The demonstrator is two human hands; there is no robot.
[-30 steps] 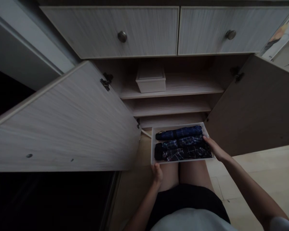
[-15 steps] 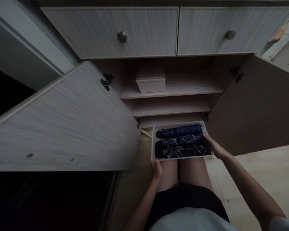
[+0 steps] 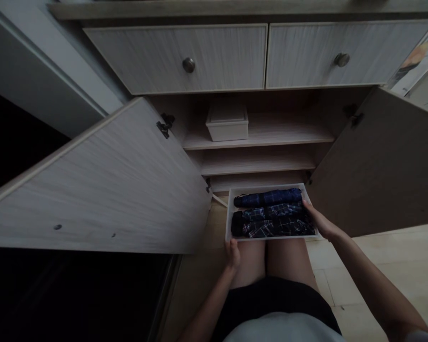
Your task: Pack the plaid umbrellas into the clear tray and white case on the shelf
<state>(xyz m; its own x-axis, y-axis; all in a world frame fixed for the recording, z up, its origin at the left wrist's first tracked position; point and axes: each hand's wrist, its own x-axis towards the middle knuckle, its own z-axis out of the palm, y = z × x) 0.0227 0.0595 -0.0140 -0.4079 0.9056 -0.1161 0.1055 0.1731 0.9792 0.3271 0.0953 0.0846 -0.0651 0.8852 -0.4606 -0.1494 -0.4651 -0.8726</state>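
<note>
Between my two hands is a shallow white storage box (image 3: pixel 228 216) without a lid, held above my thighs in front of the cabinet. Three folded umbrellas lie in it side by side: a blue plaid umbrella (image 3: pixel 271 196) at the far side, a dark blue plaid umbrella (image 3: pixel 273 211) in the middle and a black plaid umbrella (image 3: pixel 271 228) nearest me. My left hand (image 3: pixel 233 252) grips the near left corner. My right hand (image 3: pixel 320 221) clasps the right end, thumb over the rim; its other fingers are hidden below.
A lidded white box (image 3: pixel 230 129) sits on the upper shelf (image 3: pixel 288 135) of the cabinet. The left door (image 3: pixel 121 190) and right door (image 3: pixel 381 166) stand wide open on either side. Above are two closed drawers (image 3: pixel 228 57) with round knobs. Light floor (image 3: pixel 371 275) shows at right.
The view has shifted slightly, so the cabinet appears a little lower and more to the right. Both hands keep their hold on the box of umbrellas.
</note>
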